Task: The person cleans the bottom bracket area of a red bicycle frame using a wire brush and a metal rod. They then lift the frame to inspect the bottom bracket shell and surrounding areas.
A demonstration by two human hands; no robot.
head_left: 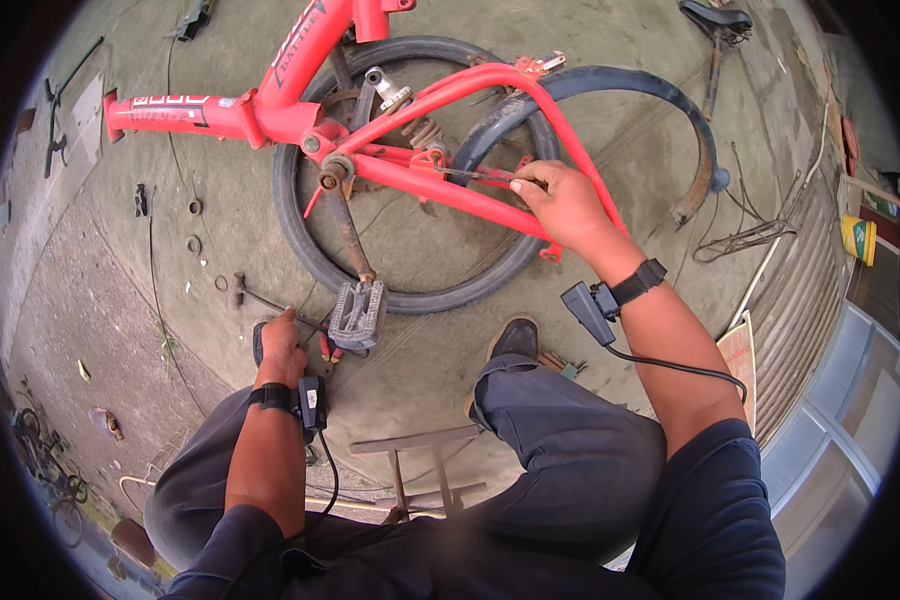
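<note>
A red bicycle frame (280, 120) lies over a wheel (295, 225) on the concrete, with a shock spring (425, 130), a rusty crank and a grey pedal (358, 318). My right hand (560, 200) pinches a thin metal tool (475, 173), which reaches to the pivot fittings below the spring. My left hand (280, 345), low at the left, is closed on a hammer (258, 295), its head lying toward the left. Red-handled pliers (330, 350) are just right of it, partly behind the pedal.
A saddle (715, 22), a loose curved mudguard (685, 95), cables (750, 240) and rings (194, 245) lie around. A low stool (415, 442) is between my legs. A yellow bucket (858, 238) and panels (840, 390) are at the right, more bicycles (55, 480) far left.
</note>
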